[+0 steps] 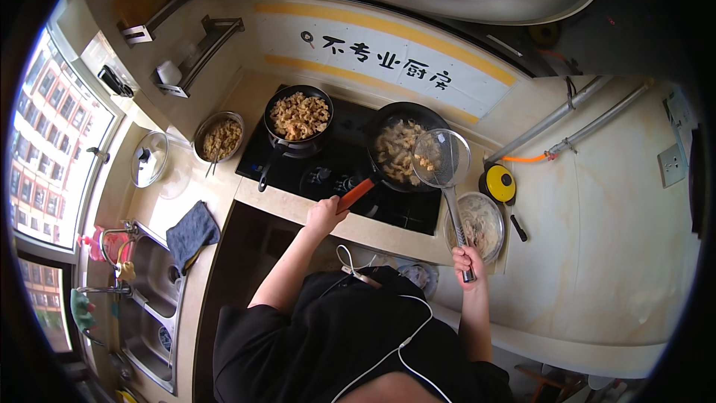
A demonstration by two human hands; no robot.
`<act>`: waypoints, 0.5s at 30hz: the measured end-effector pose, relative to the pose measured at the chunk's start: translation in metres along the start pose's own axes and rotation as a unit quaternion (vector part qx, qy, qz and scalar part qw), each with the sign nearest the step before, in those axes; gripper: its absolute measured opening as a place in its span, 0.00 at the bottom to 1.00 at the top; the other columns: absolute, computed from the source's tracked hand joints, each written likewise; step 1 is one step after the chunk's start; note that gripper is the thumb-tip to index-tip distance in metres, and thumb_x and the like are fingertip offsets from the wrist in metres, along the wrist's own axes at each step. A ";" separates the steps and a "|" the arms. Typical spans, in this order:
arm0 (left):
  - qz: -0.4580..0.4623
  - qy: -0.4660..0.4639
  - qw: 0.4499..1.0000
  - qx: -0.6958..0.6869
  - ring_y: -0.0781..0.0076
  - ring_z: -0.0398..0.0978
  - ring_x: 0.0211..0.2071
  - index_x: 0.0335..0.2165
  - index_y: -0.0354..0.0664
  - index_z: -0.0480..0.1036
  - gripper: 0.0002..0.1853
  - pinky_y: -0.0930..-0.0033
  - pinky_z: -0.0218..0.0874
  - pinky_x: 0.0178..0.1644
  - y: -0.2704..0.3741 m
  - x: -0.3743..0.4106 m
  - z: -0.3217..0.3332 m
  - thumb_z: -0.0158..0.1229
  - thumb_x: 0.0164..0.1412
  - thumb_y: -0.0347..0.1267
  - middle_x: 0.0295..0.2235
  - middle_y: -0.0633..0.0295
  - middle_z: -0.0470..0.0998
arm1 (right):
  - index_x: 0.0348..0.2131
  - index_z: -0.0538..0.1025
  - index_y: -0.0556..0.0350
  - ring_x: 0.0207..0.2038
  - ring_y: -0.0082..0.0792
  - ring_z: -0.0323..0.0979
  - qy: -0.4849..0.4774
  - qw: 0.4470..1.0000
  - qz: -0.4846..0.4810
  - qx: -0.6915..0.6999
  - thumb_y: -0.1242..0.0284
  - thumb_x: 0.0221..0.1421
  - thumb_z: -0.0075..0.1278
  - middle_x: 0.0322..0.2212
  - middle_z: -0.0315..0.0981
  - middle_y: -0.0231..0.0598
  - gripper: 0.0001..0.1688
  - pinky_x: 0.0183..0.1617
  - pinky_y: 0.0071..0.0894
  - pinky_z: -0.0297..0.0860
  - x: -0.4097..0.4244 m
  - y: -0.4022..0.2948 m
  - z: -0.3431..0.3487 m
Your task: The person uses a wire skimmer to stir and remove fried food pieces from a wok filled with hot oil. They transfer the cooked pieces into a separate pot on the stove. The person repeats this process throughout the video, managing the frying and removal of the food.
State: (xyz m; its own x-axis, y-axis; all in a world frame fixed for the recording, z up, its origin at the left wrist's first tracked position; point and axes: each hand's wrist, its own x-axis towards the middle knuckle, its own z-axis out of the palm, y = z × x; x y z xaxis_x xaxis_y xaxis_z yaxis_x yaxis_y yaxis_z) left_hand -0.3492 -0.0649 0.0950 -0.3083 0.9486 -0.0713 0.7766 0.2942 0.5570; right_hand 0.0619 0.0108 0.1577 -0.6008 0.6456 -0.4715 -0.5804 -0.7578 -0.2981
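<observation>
My left hand (324, 216) grips the orange-red handle (356, 196) of a dark wok (386, 117) on the right side of the black gas stove (341, 151). Pale brown fried pieces (394, 151) lie in the wok, apparently in oil. In my right hand (469, 266) is the metal handle of a round wire-mesh skimmer (447, 151). Its mesh overlaps the wok's right part in this view, with a few golden pieces (428, 163) at its left side. Beneath the skimmer's handle stands a bowl of pale, battered-looking food (485, 224); my right hand covers part of its near edge.
A black frying pan (270, 102) heaped with browned pieces sits on the left burner. Left of the stove are a metal bowl (239, 118) of similar food, a glass lid (151, 159) and a dark cloth (193, 230). A yellow-lidded pot (499, 183) and a knife (518, 228) lie right.
</observation>
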 end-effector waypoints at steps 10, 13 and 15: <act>0.002 0.002 1.000 0.012 0.51 0.76 0.29 0.31 0.39 0.69 0.22 0.53 0.68 0.33 0.000 -0.002 0.003 0.60 0.49 0.47 0.25 0.52 0.76 | 0.56 0.59 0.44 0.18 0.13 0.57 -0.050 0.981 0.000 -0.189 0.78 0.59 0.39 0.26 0.61 0.34 0.26 0.17 0.09 0.58 0.050 0.021 0.112; 0.019 0.011 1.000 -0.002 0.52 0.76 0.29 0.31 0.39 0.69 0.21 0.54 0.68 0.33 -0.008 0.000 0.009 0.60 0.50 0.46 0.25 0.53 0.76 | 0.54 0.59 0.46 0.18 0.14 0.58 -0.082 0.961 0.019 -0.264 0.78 0.59 0.40 0.25 0.61 0.34 0.24 0.17 0.10 0.58 0.090 0.047 0.164; 0.021 0.008 1.000 -0.004 0.52 0.76 0.28 0.31 0.39 0.69 0.21 0.55 0.69 0.32 -0.005 -0.004 0.001 0.60 0.50 0.46 0.25 0.53 0.76 | 0.53 0.59 0.48 0.18 0.14 0.58 -0.081 0.950 0.033 -0.301 0.78 0.59 0.40 0.24 0.61 0.34 0.22 0.17 0.11 0.58 0.122 0.066 0.186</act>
State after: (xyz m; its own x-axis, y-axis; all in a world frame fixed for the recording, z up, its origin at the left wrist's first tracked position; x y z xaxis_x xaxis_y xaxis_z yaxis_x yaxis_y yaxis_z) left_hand -0.3510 -0.0698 0.0917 -0.2856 0.9577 -0.0343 0.7839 0.2540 0.5666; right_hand -0.1521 0.0570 0.2345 -0.7297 0.5646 -0.3857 -0.1494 -0.6821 -0.7159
